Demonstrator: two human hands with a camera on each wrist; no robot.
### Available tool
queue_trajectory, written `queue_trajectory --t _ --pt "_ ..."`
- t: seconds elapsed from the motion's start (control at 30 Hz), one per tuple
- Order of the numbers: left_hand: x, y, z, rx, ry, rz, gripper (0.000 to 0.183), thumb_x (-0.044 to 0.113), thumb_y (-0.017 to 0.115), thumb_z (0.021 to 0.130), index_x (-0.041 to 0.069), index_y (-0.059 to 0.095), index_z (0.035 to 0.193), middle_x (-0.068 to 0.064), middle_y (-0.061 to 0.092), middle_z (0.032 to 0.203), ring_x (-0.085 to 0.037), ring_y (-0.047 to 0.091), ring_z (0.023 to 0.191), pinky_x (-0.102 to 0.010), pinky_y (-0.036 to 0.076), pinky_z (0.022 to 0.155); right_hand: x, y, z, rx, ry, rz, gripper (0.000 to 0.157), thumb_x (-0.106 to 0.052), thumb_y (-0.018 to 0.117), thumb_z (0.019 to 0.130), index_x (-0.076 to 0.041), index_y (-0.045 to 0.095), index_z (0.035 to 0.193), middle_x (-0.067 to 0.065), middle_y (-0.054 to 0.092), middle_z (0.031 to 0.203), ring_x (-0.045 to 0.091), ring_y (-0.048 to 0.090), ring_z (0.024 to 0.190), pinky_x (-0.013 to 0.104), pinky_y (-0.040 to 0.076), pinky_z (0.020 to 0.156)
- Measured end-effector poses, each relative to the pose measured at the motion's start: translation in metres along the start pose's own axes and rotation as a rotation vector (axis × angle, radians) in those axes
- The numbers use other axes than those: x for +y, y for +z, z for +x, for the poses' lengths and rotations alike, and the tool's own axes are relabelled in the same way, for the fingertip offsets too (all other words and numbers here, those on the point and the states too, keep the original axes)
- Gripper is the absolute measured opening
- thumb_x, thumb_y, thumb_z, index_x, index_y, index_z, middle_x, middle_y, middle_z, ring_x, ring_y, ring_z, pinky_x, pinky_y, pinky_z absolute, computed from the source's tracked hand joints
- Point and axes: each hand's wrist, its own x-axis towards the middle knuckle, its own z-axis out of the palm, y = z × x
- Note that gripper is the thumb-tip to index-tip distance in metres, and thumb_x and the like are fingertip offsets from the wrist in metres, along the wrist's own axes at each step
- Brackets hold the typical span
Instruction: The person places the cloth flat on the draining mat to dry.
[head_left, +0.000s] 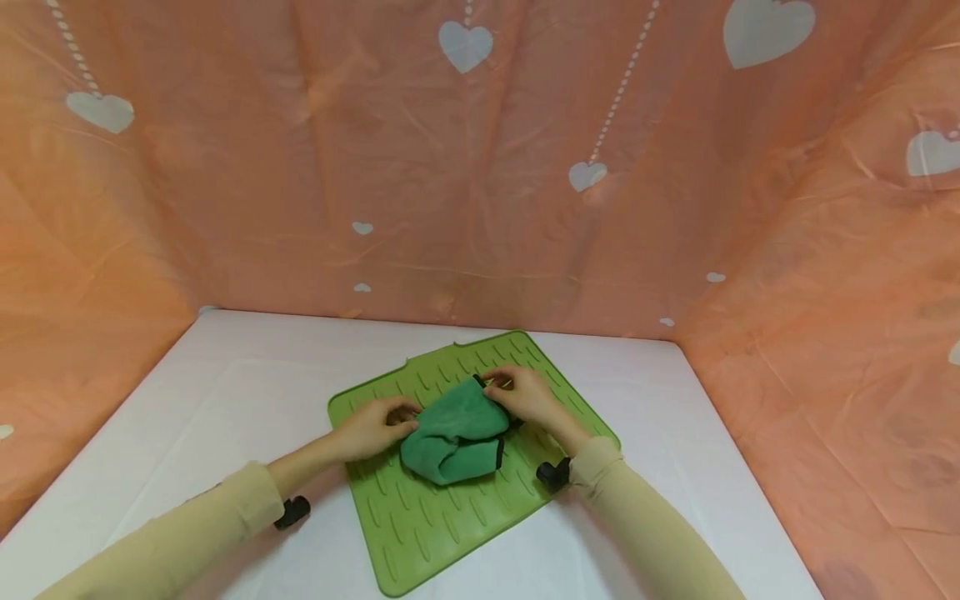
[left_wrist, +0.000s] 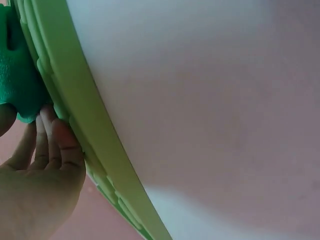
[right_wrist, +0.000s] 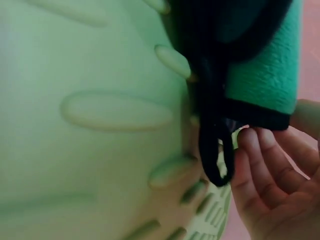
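Note:
A green cloth [head_left: 457, 433] with black edging lies bunched and folded over on a green ridged mat [head_left: 420, 533]. At its left side my left hand [head_left: 378, 427] pinches the cloth; in the left wrist view the thumb is on one side of the fabric [left_wrist: 22, 75] and the fingers on the other. My right hand [head_left: 525, 393] pinches the black-edged upper right corner. A black hanging loop [right_wrist: 216, 155] dangles beside the right fingers in the right wrist view, near the green fabric [right_wrist: 265, 85].
The mat sits at an angle on a white-covered table [head_left: 247, 392]. Orange curtains [head_left: 420, 167] with pale hearts enclose the back and both sides. Black devices [head_left: 292, 512] are worn at both wrists, below the beige sleeves [head_left: 217, 517].

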Motion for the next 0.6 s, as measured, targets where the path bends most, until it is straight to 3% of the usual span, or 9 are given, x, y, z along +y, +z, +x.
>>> queue_trajectory --t 0.2,0.33,0.47,0.6 --pt "0.003 0.002 0.002 0.000 -0.032 -0.053 0.025 0.019 0.060 0.094 0.007 0.062 0.116 -0.001 0.064 0.095 -0.013 0.059 0.085 -0.026 0.050 0.069 0.000 0.003 0.001 -0.010 0.023 0.062 0.026 -0.019 0.062 0.093 -0.013 0.065 0.119 -0.002 0.065 0.094 0.011 0.059 0.077 0.029 0.049 0.065" --pt "0.011 -0.006 0.005 0.045 0.000 -0.096 0.024 0.017 0.061 0.094 0.007 0.063 0.116 -0.003 0.064 0.095 -0.015 0.059 0.084 -0.027 0.050 0.068 -0.001 -0.001 0.000 0.032 0.025 0.113 0.025 -0.017 0.062 0.093 -0.014 0.065 0.118 0.000 0.064 0.096 0.011 0.058 0.075 0.028 0.049 0.061" --pt "0.029 -0.018 0.012 0.186 0.142 -0.043 0.022 0.015 0.063 0.092 0.012 0.065 0.114 0.002 0.063 0.098 -0.011 0.059 0.086 -0.028 0.051 0.072 -0.006 -0.016 -0.004 0.123 -0.026 0.163 0.026 -0.016 0.061 0.094 -0.014 0.065 0.119 0.003 0.063 0.100 0.013 0.061 0.074 0.029 0.048 0.055" --pt "0.047 -0.020 0.016 0.322 0.373 0.122 0.022 0.010 0.067 0.088 0.012 0.067 0.110 0.005 0.062 0.100 -0.008 0.059 0.089 -0.028 0.052 0.076 -0.009 -0.032 -0.015 0.161 -0.056 0.174 0.027 -0.019 0.061 0.094 -0.017 0.063 0.121 0.003 0.063 0.102 0.015 0.063 0.078 0.029 0.048 0.054"
